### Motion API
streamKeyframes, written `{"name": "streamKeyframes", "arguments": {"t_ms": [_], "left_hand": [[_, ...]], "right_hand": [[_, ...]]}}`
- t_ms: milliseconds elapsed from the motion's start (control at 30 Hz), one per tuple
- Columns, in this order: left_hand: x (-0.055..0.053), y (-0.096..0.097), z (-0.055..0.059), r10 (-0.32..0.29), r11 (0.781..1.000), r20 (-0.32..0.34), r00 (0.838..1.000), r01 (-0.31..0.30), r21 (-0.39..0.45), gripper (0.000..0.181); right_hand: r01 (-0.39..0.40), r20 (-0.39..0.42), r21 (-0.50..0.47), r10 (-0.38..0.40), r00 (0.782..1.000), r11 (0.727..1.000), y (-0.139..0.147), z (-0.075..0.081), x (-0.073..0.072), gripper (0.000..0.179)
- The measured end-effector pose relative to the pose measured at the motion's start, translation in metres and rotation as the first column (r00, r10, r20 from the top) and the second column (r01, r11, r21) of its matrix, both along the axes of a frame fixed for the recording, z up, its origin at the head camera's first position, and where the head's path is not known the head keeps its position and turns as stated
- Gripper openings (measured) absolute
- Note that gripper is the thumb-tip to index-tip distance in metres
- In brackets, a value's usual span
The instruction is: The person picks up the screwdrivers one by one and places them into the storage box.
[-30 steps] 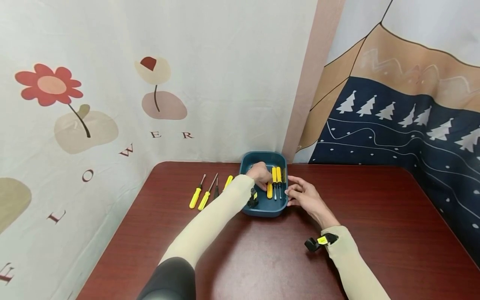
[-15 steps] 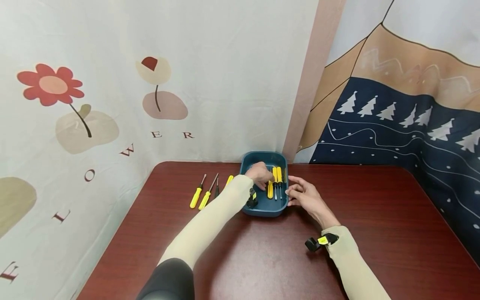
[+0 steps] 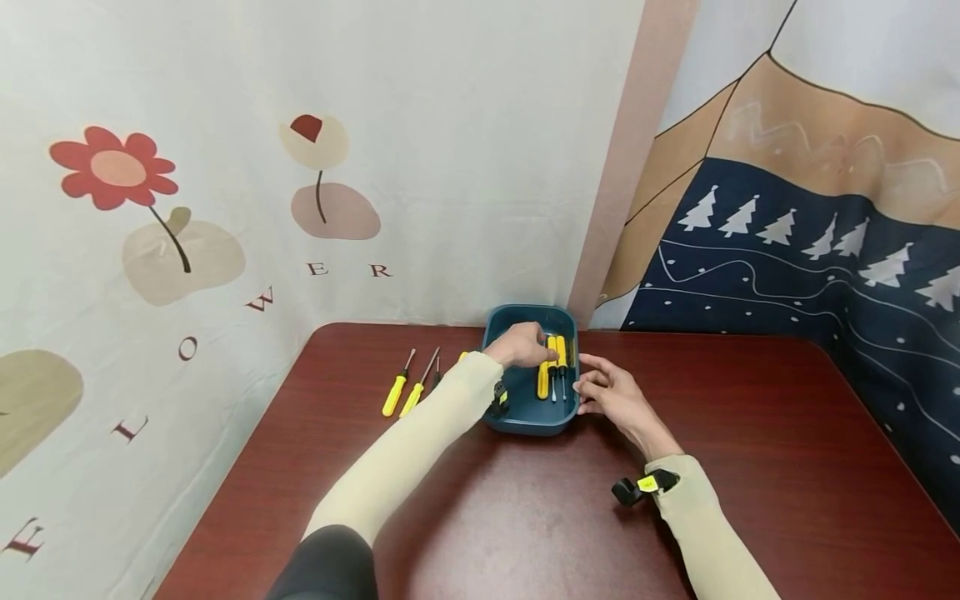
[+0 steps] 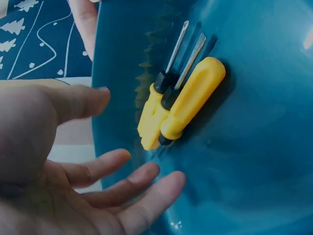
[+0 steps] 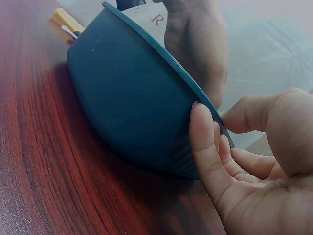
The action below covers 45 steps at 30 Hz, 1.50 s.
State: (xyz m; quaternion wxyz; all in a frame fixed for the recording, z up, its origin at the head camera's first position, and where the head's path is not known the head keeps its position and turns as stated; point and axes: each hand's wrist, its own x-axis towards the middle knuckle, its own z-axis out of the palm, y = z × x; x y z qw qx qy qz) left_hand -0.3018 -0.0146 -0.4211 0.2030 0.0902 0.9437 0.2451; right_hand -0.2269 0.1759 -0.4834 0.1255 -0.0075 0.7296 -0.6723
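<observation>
A blue plastic bin (image 3: 531, 427) stands at the table's back edge, with three yellow-handled screwdrivers lying side by side along its right part. The nearest screwdriver (image 4: 195, 95) points its handle the opposite way to the other two screwdrivers (image 4: 155, 115). Over the bin is my left hand (image 3: 519, 345), its fingers spread and apart from the handles in the left wrist view. My right hand (image 3: 611, 392) holds the bin's right rim; the thumb (image 5: 247, 113) meets the rim and another finger (image 5: 204, 137) lies along the outer wall.
On the table (image 3: 675, 533), left of the bin, lie more screwdrivers: one yellow-handled screwdriver (image 3: 395, 390), a second yellow screwdriver (image 3: 414, 392), and others partly hidden behind my left sleeve (image 3: 420, 442). A printed curtain (image 3: 465, 150) hangs right behind the table.
My left hand has lifted a little from inside the bin and its fingers are off the screwdrivers, which stay where they were. The right hand keeps its place at the rim.
</observation>
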Motion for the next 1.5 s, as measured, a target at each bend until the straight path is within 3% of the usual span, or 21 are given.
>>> {"name": "streamKeyframes", "arguments": {"t_ms": [167, 400, 700, 967, 1100, 1500], "left_hand": [[0.002, -0.005, 0.002, -0.108, 0.994, -0.078, 0.991, 0.107, -0.022, 0.061], [0.005, -0.017, 0.007, -0.223, 0.975, -0.159, 0.962, 0.222, -0.028, 0.070], [0.014, -0.033, 0.013, -0.311, 0.950, -0.273, 0.911, 0.286, -0.127, 0.084], [0.022, -0.046, 0.013, -0.312, 0.948, -0.340, 0.887, 0.267, -0.175, 0.091], [0.026, -0.052, 0.012, -0.283, 0.957, -0.378, 0.882, 0.233, -0.174, 0.090], [0.033, -0.081, 0.010, -0.119, 0.993, -0.408, 0.905, 0.106, -0.053, 0.095]], "right_hand": [[-0.006, -0.006, -0.008, 0.005, 1.000, 1.000, 0.000, 0.000, 0.000, 0.062], [-0.020, -0.016, -0.015, 0.020, 1.000, 1.000, 0.000, 0.000, 0.000, 0.063], [-0.011, -0.005, -0.015, 0.011, 1.000, 1.000, -0.001, 0.001, 0.000, 0.061], [-0.003, 0.001, 0.010, 0.003, 1.000, 1.000, -0.001, 0.000, 0.001, 0.060], [0.000, 0.004, 0.009, 0.000, 1.000, 1.000, -0.001, 0.000, 0.001, 0.060], [0.012, -0.008, 0.000, -0.012, 1.000, 1.000, -0.001, -0.002, 0.001, 0.060]]}}
